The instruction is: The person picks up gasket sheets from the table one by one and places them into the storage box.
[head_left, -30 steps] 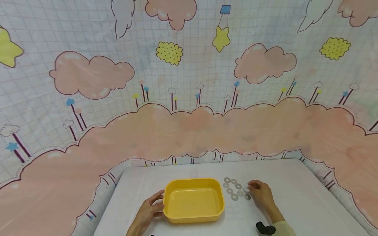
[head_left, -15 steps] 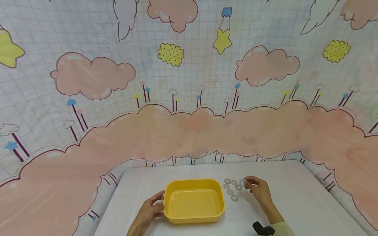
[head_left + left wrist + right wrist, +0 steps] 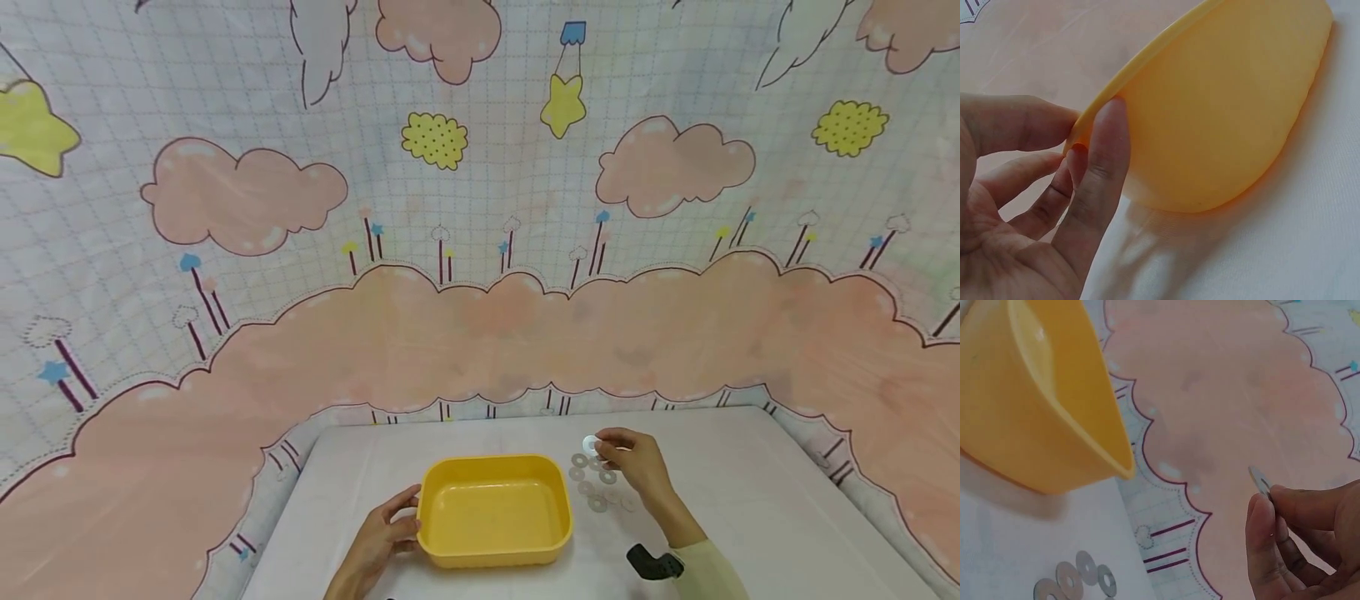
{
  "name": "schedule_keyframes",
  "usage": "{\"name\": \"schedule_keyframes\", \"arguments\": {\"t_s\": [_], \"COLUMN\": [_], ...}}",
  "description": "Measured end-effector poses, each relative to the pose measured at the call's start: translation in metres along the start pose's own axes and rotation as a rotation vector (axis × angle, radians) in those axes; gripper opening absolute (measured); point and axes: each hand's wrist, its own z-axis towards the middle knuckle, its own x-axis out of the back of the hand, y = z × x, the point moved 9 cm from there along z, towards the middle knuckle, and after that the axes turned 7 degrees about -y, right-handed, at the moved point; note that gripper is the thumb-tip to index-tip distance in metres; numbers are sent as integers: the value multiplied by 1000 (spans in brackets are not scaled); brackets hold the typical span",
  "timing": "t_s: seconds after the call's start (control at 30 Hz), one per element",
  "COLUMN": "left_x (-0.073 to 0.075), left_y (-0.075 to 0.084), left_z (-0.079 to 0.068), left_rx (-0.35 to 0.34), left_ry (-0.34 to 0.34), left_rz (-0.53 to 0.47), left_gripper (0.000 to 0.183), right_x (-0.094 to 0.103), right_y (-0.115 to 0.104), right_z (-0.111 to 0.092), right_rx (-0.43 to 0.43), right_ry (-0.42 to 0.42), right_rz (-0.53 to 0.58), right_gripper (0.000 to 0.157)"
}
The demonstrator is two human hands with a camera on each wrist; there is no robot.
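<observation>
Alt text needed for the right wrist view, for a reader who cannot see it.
The right hand pinches a thin metal washer edge-on above the table. A yellow tub fills the upper left, and more washers lie flat on the white cloth below.

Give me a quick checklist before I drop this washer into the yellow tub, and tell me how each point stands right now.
1. Washer held firmly: ok, the right hand pinches it between its fingertips, lifted off the table.
2. Only one washer picked up: cannot tell for sure; the right wrist view shows one thin edge.
3. Yellow tub steadied: ok, the left hand rests against its left wall, thumb at the rim.
4. Tub ready to receive: ok, it stands upright and its inside looks bare.
5. Washer above the tub: not ok, it is beyond the tub's right far corner, over the loose washers.
6. Path to the tub free: ok, nothing stands between.
</observation>
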Motion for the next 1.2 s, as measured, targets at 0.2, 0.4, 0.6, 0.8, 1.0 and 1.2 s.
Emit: {"name": "schedule_keyframes", "arguments": {"t_s": [0.2, 0.4, 0.6, 0.8, 1.0, 1.2], "left_x": [-2, -3, -3, -3, -3, -2], "left_y": [-2, -1, 0, 0, 0, -1], "left_z": [0, -1, 1, 2, -2, -5], "left_rx": [13, 1, -9, -7, -2, 13], "left_ry": [2, 3, -6, -6, 4, 13], "left_rz": [-8, -16, -18, -23, -24, -19], "left_gripper": [73, 74, 74, 74, 73, 73], "right_x": [-13, -29, -52, -73, -94, -113], "right_y": [-12, -28, -33, -35, -35, -37], "right_z": [8, 11, 15, 16, 11, 7], "right_rx": [-19, -5, -4, -9, -36, -34], "right_ry": [-50, -86, -126, -149, -195, -235], "right_rz": [51, 110, 157, 161, 198, 237], "right_gripper": [23, 22, 19, 16, 15, 17]}}
